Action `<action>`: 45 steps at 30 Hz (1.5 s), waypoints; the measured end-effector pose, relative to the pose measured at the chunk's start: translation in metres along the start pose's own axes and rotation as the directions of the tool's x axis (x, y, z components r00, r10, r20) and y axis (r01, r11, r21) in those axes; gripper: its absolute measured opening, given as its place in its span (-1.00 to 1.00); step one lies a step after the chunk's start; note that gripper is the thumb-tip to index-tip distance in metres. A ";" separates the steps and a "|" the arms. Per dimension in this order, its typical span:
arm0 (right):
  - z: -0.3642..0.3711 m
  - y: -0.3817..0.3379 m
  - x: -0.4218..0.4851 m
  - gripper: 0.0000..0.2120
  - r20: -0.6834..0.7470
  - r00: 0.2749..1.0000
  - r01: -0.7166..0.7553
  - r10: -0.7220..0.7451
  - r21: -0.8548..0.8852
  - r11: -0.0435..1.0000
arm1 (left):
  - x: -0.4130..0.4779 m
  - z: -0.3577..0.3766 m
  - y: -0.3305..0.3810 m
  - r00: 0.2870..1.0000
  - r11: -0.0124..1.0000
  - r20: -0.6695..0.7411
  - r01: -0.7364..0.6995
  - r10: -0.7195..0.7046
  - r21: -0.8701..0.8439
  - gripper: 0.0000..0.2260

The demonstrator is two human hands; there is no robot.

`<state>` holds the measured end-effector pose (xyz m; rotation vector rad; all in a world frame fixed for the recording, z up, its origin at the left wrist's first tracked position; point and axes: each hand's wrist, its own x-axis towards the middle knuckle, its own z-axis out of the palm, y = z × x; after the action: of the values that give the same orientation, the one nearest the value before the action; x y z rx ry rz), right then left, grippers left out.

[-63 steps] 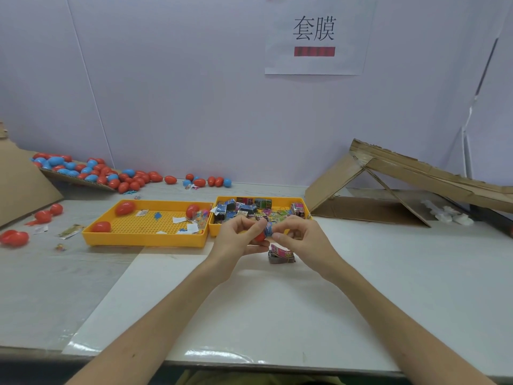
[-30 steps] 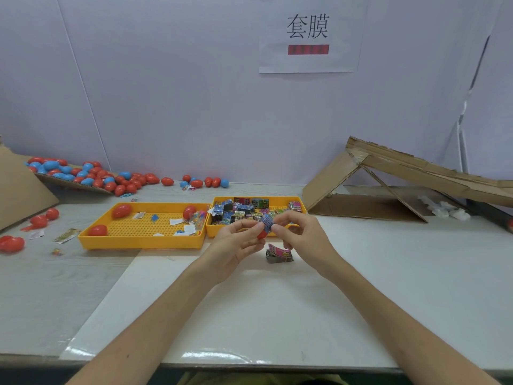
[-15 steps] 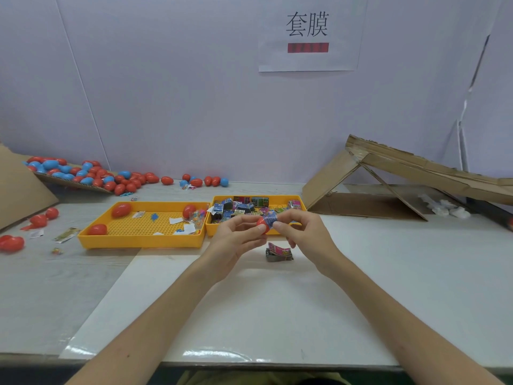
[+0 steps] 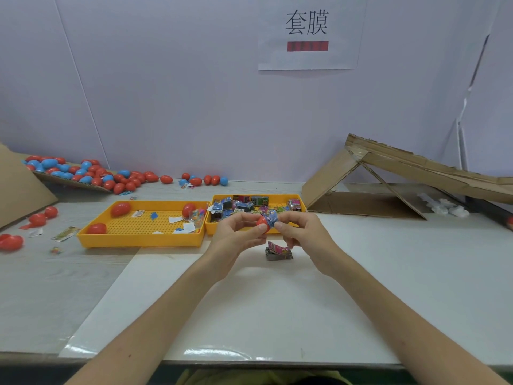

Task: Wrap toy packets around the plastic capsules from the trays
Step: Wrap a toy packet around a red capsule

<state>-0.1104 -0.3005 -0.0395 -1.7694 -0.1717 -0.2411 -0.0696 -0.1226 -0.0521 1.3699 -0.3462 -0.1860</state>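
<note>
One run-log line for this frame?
step: wrapping | left hand: grips red capsule | right hand: pinches blue packet on capsule | spare packets: on table below hands

The packet (image 4: 272, 218) and fingers (image 4: 291, 218) mostly hide the capsule (image 4: 261, 221)

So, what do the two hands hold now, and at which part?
Together they hold one red capsule with a blue packet round it. The left hand pinches the capsule's bare red end; the right hand pinches the packet-covered end.
</note>
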 end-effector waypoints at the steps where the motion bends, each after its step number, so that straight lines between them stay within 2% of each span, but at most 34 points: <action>1: 0.000 0.000 0.000 -0.91 0.003 1.000 -0.004 0.004 0.000 1.000 | 0.000 0.000 0.000 1.000 1.000 -0.002 -0.001 0.001 0.006 -0.73; 12: -0.001 0.000 0.000 -0.90 0.006 1.000 -0.014 0.014 -0.009 1.000 | 0.000 0.001 -0.001 0.998 0.994 -0.027 -0.050 0.052 0.097 -0.76; 16: 0.000 -0.003 0.001 -0.85 -0.009 0.999 -0.050 0.050 0.048 0.998 | 0.000 0.002 0.001 0.998 0.993 -0.022 -0.056 0.059 0.104 -0.76; 20: -0.001 -0.004 0.002 -0.89 0.014 0.997 -0.071 0.070 0.080 0.994 | -0.001 0.003 0.001 0.996 0.988 -0.035 -0.076 0.081 0.135 -0.80; 28: -0.003 -0.004 0.001 -0.85 0.037 0.998 -0.056 0.053 0.088 0.995 | -0.002 0.004 -0.001 0.994 0.984 -0.038 -0.097 0.104 0.148 -0.83; 33: -0.002 -0.003 0.001 -0.86 0.002 1.000 -0.019 0.019 0.006 1.000 | -0.001 0.003 -0.002 0.994 0.989 -0.041 -0.095 0.100 0.117 -0.82; 39: 0.001 -0.002 -0.001 -0.82 -0.040 0.996 0.075 -0.079 -0.087 0.993 | 0.000 0.000 -0.002 1.000 1.000 -0.017 -0.009 0.010 0.010 -0.74; 43: 0.003 -0.002 -0.002 -0.79 -0.037 0.993 0.106 -0.112 -0.125 0.986 | -0.001 0.000 0.000 1.000 1.000 -0.007 -0.004 0.003 -0.023 -0.64; 45: 0.003 0.000 -0.002 -0.78 -0.045 0.989 0.131 -0.139 -0.150 0.980 | 0.000 -0.001 -0.001 1.000 1.000 -0.009 -0.004 0.004 -0.027 -0.68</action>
<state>-0.1117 -0.2972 -0.0402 -1.8969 -0.2399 -0.4087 -0.0696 -0.1216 -0.0530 1.3427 -0.3376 -0.1807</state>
